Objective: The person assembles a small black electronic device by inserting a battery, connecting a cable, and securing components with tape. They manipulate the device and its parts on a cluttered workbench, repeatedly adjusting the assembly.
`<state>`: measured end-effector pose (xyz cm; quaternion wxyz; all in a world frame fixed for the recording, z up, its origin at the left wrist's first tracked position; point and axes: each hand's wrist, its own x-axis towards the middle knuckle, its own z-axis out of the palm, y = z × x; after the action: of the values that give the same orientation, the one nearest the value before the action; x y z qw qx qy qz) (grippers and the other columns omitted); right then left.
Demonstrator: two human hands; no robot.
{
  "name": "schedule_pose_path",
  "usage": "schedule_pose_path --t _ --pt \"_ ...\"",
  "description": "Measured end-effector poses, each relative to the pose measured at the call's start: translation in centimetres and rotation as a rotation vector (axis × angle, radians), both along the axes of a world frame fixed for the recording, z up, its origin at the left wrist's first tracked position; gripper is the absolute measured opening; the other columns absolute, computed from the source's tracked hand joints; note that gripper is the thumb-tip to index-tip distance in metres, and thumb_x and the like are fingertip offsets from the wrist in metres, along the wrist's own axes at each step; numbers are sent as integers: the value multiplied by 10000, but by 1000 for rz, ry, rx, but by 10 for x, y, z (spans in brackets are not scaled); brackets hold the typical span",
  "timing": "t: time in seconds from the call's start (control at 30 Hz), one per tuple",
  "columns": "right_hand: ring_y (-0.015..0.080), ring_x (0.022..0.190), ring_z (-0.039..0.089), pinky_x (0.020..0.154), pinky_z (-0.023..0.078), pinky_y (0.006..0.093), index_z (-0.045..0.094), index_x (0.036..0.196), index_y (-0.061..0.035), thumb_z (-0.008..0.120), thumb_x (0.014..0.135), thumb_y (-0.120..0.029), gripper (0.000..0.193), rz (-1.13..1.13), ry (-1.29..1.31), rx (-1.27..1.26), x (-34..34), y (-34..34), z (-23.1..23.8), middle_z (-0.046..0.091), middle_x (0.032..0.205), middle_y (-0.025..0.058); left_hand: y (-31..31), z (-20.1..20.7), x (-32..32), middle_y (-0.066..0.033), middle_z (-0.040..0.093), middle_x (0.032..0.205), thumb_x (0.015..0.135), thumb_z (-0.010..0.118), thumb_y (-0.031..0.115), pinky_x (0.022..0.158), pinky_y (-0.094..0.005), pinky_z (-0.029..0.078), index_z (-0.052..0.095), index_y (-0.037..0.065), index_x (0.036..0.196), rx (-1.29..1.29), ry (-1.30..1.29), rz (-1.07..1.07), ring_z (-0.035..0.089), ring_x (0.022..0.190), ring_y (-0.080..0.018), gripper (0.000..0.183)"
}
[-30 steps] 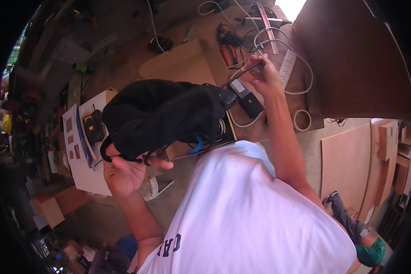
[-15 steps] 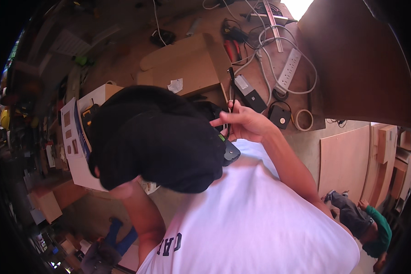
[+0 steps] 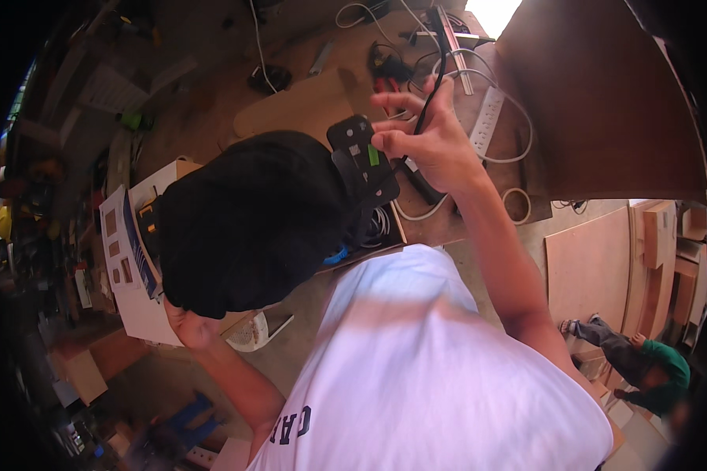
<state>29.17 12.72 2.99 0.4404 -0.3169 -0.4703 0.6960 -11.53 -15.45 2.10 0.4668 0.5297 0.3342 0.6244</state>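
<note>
A black cloth cap hangs in front of my chest, its crown towards me. My left hand is closed on its lower left edge; the fingertips are partly hidden behind the cloth. At the cap's right side sits a flat black device with a green sticker. My right hand is beside this device, fingers stretched out and apart, the thumb tip at its edge; whether it touches, I cannot tell. A black cable runs from above, across the right hand's fingers, down towards the device.
Behind lies a wooden workbench with an open cardboard box, a white power strip and a tape roll. A brown panel rises at right. A white carton stands left. Another person in green is at lower right.
My right hand has moved up and away from my chest, with the device and cable raised too. The cap has turned, showing more of the device. My left hand has shifted left along the cap's edge.
</note>
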Motion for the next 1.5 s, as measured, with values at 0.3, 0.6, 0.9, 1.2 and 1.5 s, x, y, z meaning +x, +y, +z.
schedule_pose_path --t 0.3,0.6,0.9,1.2,1.5 --pt "282 1154 757 924 712 400 206 1363 -84 863 829 113 869 47 -321 559 -11 -2 76 505 1502 198 93 102 37 -203 657 1511 1005 764 445 1273 -466 403 569 -62 1538 -208 592 442 604 1440 -308 761" --pt "253 1119 766 868 709 371 224 1294 -87 875 824 124 830 91 -403 744 -26 -16 92 498 1471 174 204 87 149 -79 767 1287 872 973 216 1055 -371 576 626 93 1510 -301 597 -180 736 1181 -188 736" --pt "111 762 528 719 517 312 482 1264 -82 506 1225 -225 150 -44 370 119 46 -8 47 593 988 35 190 48 135 -42 738 1210 1002 841 41 1021 -298 561 629 68 1331 -223 133 15 695 1154 -113 392" --pt "123 926 525 817 515 342 660 1341 -13 487 1232 -309 360 -148 257 4 10 -6 45 550 1008 9 176 46 131 -60 745 1256 979 828 1 1071 -296 533 597 77 1491 -205 108 60 699 1178 -138 566" --pt "83 790 542 756 478 274 715 1376 46 543 1212 -239 372 239 -101 270 14 -9 41 588 918 -18 166 39 134 -112 792 1257 908 809 -48 1033 -337 562 614 116 1570 -209 456 -19 748 1147 -177 709"
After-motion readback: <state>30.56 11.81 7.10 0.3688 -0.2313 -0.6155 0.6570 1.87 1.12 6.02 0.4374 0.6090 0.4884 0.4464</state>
